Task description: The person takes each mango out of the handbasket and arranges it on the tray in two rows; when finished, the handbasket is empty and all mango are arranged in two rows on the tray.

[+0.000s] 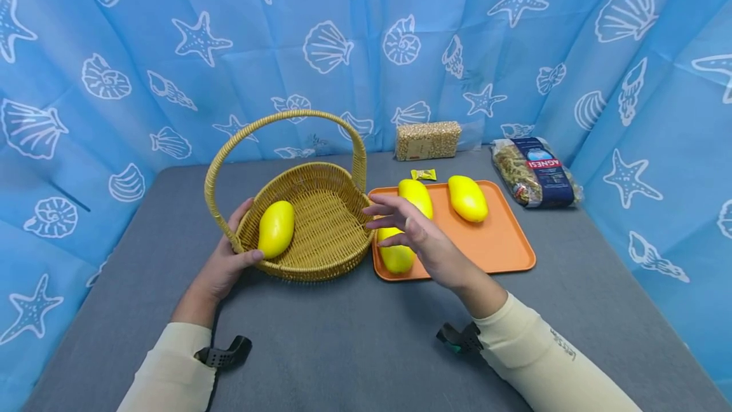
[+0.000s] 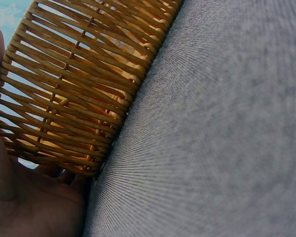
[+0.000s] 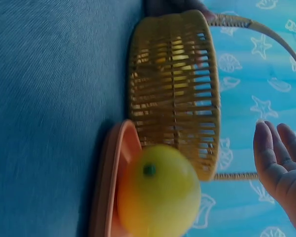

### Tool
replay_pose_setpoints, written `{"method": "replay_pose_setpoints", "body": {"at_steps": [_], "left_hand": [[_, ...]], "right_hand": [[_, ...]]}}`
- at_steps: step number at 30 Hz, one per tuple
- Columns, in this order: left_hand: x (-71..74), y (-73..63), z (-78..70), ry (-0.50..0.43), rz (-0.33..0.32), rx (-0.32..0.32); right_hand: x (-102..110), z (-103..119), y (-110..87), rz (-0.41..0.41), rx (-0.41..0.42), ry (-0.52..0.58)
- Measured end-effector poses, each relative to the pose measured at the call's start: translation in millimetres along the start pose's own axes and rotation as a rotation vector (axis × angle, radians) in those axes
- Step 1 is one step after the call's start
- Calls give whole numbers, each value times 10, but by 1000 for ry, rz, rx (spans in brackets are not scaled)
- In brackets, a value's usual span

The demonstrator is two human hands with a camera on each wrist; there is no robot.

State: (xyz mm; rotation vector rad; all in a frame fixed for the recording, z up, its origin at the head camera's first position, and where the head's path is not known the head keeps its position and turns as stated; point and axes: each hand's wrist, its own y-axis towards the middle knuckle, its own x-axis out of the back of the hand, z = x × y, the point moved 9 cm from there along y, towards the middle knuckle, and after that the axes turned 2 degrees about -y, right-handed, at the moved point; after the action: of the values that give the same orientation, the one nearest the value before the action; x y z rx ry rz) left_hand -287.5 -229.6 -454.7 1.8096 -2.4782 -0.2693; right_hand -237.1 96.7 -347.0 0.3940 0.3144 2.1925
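Note:
A wicker basket (image 1: 320,266) with a tall hoop handle stands on the table, and one yellow mango (image 1: 277,229) lies inside at its left. My left hand (image 1: 229,262) grips the basket's left rim, thumb over the edge and fingers behind the outer wall. In the left wrist view the woven side (image 2: 84,84) fills the upper left. My right hand (image 1: 426,243) is over the left part of an orange tray (image 1: 486,250), fingers extended toward the basket and holding nothing. Partly behind it are a near mango (image 1: 397,260) and a farther mango (image 1: 416,196); another mango (image 1: 467,199) lies back right.
Behind the tray lies a small yellow wrapped packet (image 1: 423,175). A vacuum-packed block of grains (image 1: 427,140) stands near the blue curtain (image 1: 257,75). A pasta bag (image 1: 537,173) lies at the back right of the grey table (image 1: 343,348).

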Motion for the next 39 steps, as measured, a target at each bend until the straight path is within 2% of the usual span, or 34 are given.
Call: {"method": "replay_pose_setpoints", "body": {"at_steps": [10,17,22,33,36,39], "left_hand": [[-7,0,9,-11,9,-8],[-1,-1,7,-16,23,-21],[4,-3,8,-14,14,-13],[4,13,9,-5,11,2],[-5,10,8,-8,14,10],[-15,2,10,-15,14,20]], "right_hand": [[-348,-202,357,36,-90,53],[-538,-372,628,18,-164,126],[-636,-528,814,-7,-239,117],[-774,-810,1106,-8,-346,-38],[-792,-853,1177,-4,-353,-66],[-809,-885,1255,8,-343,-159]]}}
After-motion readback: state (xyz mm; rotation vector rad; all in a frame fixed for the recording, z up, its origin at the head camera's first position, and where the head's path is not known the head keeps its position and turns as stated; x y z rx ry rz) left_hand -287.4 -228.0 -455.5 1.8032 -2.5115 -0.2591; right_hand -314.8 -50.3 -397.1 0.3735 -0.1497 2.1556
